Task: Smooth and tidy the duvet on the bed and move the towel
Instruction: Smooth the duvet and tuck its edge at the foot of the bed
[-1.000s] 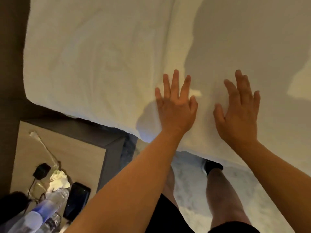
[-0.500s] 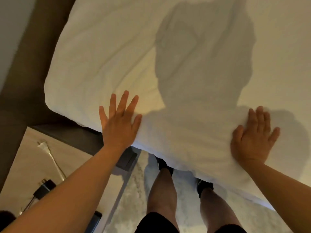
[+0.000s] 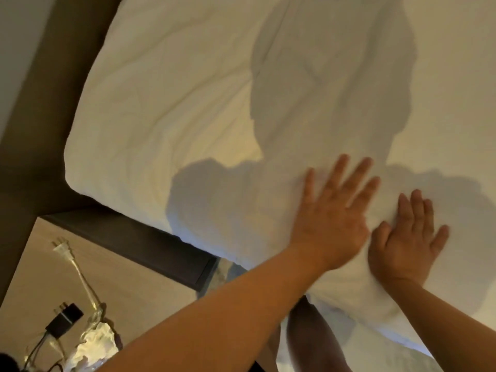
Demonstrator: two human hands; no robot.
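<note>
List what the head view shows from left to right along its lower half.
black charger → white plug → crumpled tissue → dark bed frame → left hand → right hand, both flat on the duvet.

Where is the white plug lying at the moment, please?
In the head view, the white plug lies at lower left on the wooden bedside surface, beside the bed frame and beyond the black charger.

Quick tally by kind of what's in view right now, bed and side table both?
Hands: 2, left hand and right hand, both flat on the duvet
Duvet: 1
White plug on a cable: 1
Black charger: 1
Crumpled tissue: 1
Towel: 0 in view
Total: 6
</note>
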